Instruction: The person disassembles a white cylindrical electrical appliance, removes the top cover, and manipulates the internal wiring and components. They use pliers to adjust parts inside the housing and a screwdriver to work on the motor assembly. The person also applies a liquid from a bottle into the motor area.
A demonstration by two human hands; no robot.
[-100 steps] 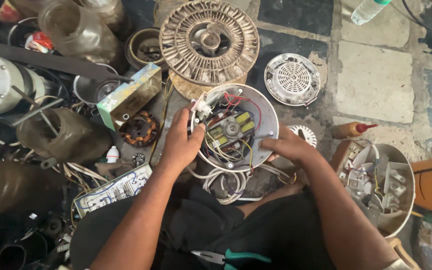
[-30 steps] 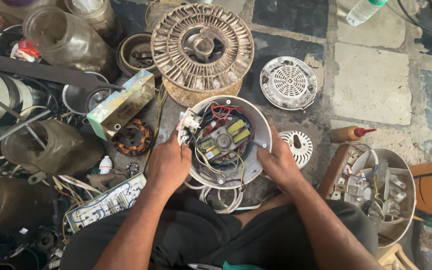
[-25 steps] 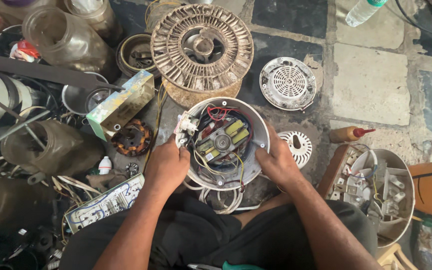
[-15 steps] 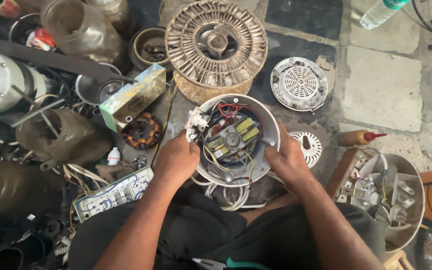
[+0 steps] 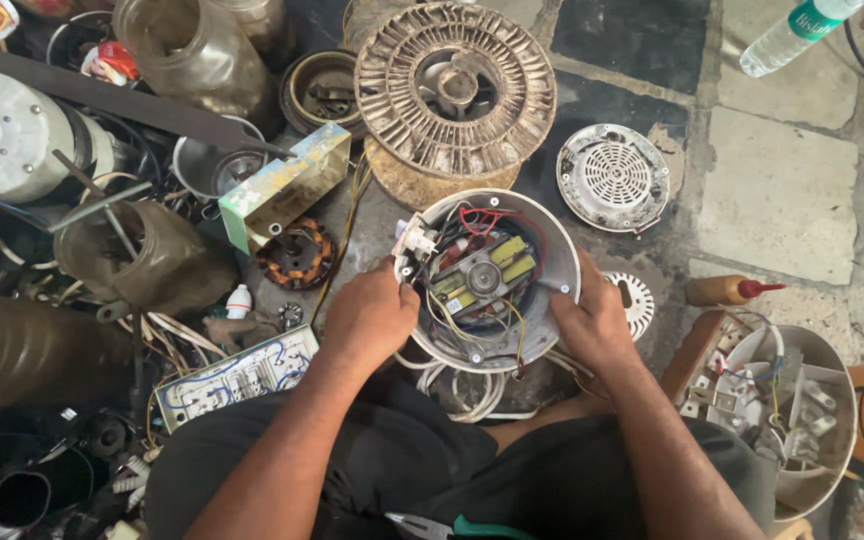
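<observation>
On a stone-tiled floor (image 5: 782,190), both hands, left (image 5: 370,318) and right (image 5: 592,322), clasp one housing (image 5: 487,280); two white grilles (image 5: 613,178) lie nearby.

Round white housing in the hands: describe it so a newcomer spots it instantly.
Start at the big dusty ribbed wheel at top centre; directly below it, the left hand and right hand grip a round white housing by its rim. Unlike the closed white grille disc to its right, it is open, showing a motor with red and yellow wires.

Pliers (image 5: 430,526) and water bottle (image 5: 790,34) are cut off.
</observation>
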